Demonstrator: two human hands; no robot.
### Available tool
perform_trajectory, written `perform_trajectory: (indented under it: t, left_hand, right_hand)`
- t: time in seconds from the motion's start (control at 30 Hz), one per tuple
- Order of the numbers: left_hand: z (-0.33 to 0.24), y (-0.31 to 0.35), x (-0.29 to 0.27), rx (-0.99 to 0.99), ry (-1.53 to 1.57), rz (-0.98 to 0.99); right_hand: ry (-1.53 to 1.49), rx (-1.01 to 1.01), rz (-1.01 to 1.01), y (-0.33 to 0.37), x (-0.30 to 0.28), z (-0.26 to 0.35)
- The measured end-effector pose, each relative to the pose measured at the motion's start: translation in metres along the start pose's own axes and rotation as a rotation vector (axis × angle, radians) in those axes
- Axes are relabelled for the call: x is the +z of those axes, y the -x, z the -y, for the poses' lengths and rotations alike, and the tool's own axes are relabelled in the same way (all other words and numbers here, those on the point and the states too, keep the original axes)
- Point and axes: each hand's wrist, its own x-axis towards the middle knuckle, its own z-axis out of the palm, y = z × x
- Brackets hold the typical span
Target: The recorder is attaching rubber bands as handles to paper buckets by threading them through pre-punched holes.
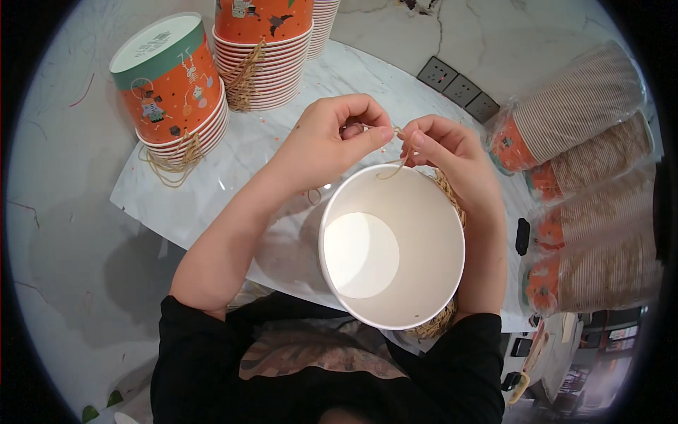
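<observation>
A large white-lined paper bucket (pixel 429 240) stands in front of me, its open mouth facing up. Just beyond its far rim, my left hand (pixel 339 134) pinches a thin tan twine (pixel 400 133) between thumb and forefinger. Close beside it, my right hand (pixel 452 152) is closed in a pinch on the same twine. A loose curl of the twine hangs down by the bucket's far rim. Bundled tan twine (pixel 432 326) shows behind the bucket's right side and near edge, mostly hidden by the bucket and my right arm.
Upside-down orange-and-green bucket stacks (pixel 169 85) with twine loops stand at the far left, another stack (pixel 261 78) beside them. Several plastic-wrapped bucket stacks (pixel 579 106) lie along the right. Wall sockets (pixel 459 88) line the far edge of the marbled white table (pixel 367 71).
</observation>
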Motion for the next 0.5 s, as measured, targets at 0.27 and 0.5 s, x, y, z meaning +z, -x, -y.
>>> perform_trajectory:
  t: [0.27, 0.5]
  left_hand:
    - [-0.004, 0.004, 0.011, 0.043, -0.107, -0.069]
    - [0.002, 0.003, 0.019, 0.160, -0.156, -0.243]
  right_hand:
    - [-0.010, -0.022, 0.008, -0.003, 0.005, -0.006]
    - [-0.174, -0.009, 0.090, -0.009, 0.002, -0.016]
